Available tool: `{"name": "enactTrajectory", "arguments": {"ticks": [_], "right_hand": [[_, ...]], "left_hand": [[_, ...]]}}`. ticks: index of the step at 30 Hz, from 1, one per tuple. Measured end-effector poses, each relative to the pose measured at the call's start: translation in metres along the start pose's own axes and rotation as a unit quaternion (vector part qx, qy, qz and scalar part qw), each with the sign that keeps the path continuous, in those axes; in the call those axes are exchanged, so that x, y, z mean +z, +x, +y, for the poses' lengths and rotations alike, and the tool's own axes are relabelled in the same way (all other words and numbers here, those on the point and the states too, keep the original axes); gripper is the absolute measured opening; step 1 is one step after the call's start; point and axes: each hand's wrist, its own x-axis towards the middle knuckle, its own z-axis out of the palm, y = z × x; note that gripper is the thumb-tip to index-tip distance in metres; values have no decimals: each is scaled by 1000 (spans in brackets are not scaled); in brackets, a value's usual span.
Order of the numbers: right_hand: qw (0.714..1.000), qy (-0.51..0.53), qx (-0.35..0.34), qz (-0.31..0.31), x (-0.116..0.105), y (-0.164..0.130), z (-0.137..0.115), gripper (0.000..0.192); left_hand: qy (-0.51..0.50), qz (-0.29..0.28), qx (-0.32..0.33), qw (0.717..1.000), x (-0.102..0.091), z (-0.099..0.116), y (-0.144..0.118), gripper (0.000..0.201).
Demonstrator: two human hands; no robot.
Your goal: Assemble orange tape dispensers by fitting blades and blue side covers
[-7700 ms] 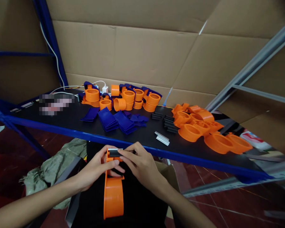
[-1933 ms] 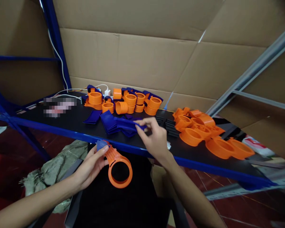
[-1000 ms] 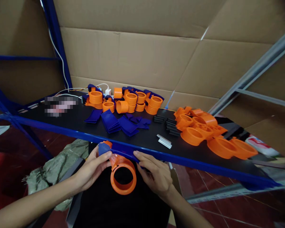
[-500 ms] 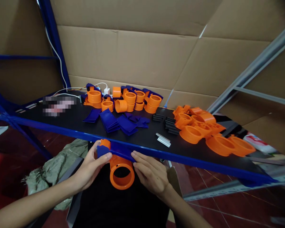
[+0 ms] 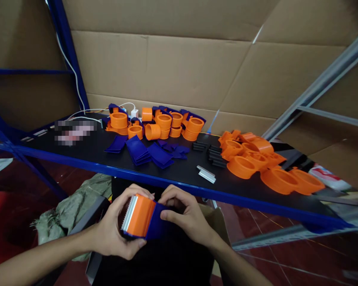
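Note:
In front of the shelf edge I hold an orange and blue tape dispenser above my lap. Its silver toothed blade faces left. My left hand wraps round the blade end, thumb below and fingers over the top. At the other end, my right hand pinches the blue plate between thumb and fingers. The dispenser's ring is out of sight in this pose. Beyond the hands lie stacked blue plates and two silver blade strips.
Orange dispensers with blue parts stand along the back of the black shelf. Loose orange frames are heaped at the right, beside black strips. A white charger with cables sits behind. Metal posts frame both sides.
The dispenser has been turned, so its ring no longer shows and the toothed blade has come into view. My right hand has shifted from lying along the plate to pinching it.

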Motion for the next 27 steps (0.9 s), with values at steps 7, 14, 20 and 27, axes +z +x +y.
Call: {"name": "enactTrajectory", "arguments": {"ticks": [7,14,20,27], "right_hand": [[988,123,81,-41,-3,-2,6,26],[990,131,50,-27,-1,-3,9,23],[991,-130,-40,18,-2,-9,-7,20],[878,-446,-169,28,-7,-19,-27,46]], "left_hand": [[15,-57,20,998,-3,0,-2,77],[13,-89,-6,996,-6,2,-2,78],[-33,26,-43,998,-2,-5,-1,70],[-224,127,-160,953,-2,-12,1,59]]}}
